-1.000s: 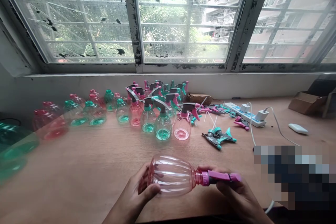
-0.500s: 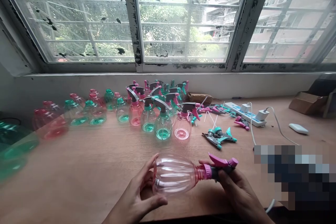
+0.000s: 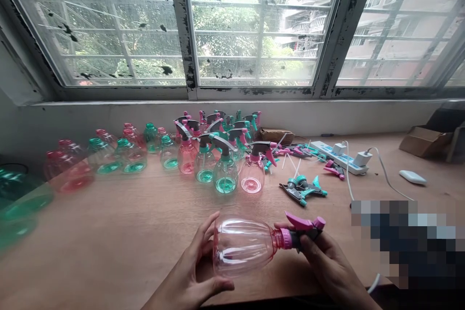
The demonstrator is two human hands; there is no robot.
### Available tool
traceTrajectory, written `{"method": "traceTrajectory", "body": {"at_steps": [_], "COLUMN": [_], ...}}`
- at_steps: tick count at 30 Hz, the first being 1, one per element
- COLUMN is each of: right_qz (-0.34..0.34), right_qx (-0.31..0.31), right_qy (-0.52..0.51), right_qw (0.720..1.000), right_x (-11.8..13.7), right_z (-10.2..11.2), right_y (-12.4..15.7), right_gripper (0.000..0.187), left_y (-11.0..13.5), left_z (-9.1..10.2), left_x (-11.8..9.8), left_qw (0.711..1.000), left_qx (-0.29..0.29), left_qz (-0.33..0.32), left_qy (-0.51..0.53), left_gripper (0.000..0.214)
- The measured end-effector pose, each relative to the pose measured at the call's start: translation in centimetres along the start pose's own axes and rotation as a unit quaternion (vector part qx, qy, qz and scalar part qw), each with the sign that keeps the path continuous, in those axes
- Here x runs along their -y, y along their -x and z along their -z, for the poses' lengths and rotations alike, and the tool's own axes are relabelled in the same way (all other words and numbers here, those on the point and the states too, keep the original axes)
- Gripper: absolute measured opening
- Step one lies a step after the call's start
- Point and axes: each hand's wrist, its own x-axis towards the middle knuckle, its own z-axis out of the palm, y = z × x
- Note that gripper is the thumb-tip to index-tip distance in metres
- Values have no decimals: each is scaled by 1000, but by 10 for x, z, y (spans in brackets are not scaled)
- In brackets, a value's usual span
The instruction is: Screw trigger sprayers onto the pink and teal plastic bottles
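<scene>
One translucent pink spray bottle [image 3: 243, 247] is held between the left hand [image 3: 187, 273] and the right hand [image 3: 329, 261], over the near part of the wood-grained bench [image 3: 127, 232]; from my end I cannot tell whether it touches the surface. Its long axis runs crosswise in my head view, nearly level, base to the left, neck to the right and slightly higher in the view. The magenta trigger [image 3: 298, 221] juts up on the window side, its free tip slanting back toward the bottle's body.

I see thin, glossy plastic with lengthwise flutes that catch white streaks of light, a rounded body tapering to a ringed neck, and a ridged collar [image 3: 286, 239] joining it to the dark spray head [image 3: 298, 240].

I read the left hand as a wide C, thumb and fingers well spread around the base; whether its fingertips press the far wall I can't tell. The right hand pinches the spray head, thumb on the near side. Beyond, I have teal-and-grey trigger sprayers [image 3: 305, 191] lying loose, right of an upright pink bottle [image 3: 252, 179].
</scene>
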Motion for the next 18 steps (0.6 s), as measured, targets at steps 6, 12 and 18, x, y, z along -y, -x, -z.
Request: {"method": "traceTrajectory", "body": {"at_steps": [6,12,18], "right_qz": [-1,-3,-10], "right_qx": [10,19,7], "right_qy": [6,9,1], "right_qw": [1000,1000,1000], "right_x": [-1,-1,1], "right_z": [1,3,1], "right_y": [0,0,0], "right_gripper": [37,38,38], "left_y": [-1,-1,-2], "left_z": [-1,1,2], "left_x": [2,-1,2], "left_qw": [1000,997,998], "left_qx": [14,31,52], "left_qz": [6,11,-27], "left_qy": [26,66,19], "left_gripper": [116,106,101]}}
